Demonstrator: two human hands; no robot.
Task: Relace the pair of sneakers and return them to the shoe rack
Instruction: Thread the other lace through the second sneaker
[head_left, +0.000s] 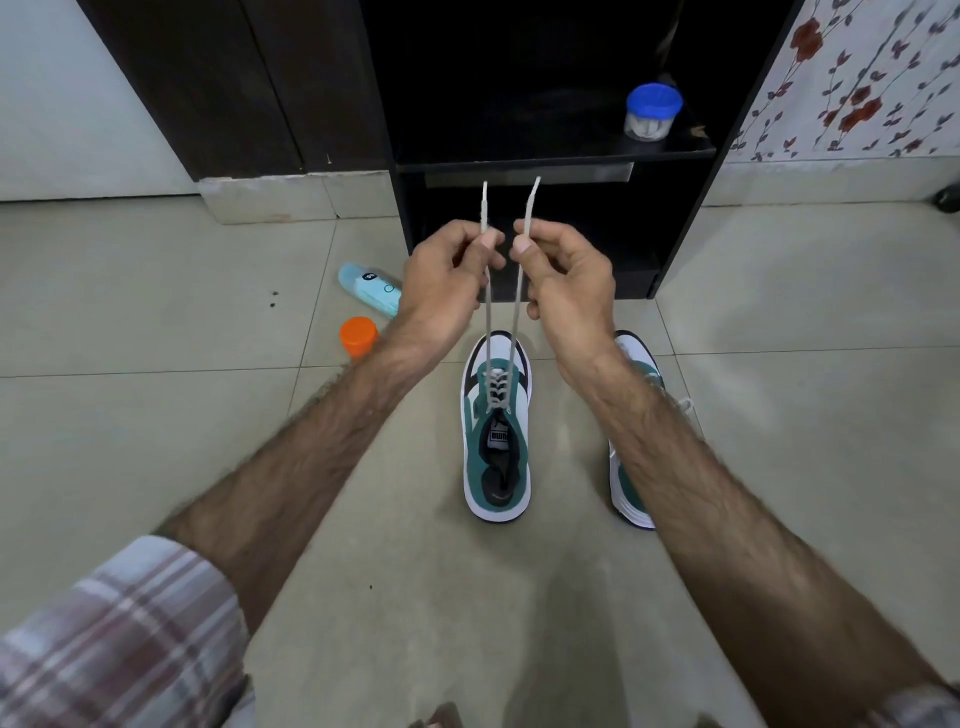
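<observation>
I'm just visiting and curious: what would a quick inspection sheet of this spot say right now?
Surface: pale tiled floor, a few dark specks.
Job's things: green-and-white sneaker partly laced, toe toward the rack; second sneaker beside it, mostly hidden by the right forearm.
Clutter: orange cap; light blue bottle lying on its side.
Hands: left hand and right hand each pinch one end of the grey lace, pulled up taut.
Cables: nothing seen.
Surroundings: dark shoe rack holding a blue-lidded jar; floral wallpaper at right.
</observation>
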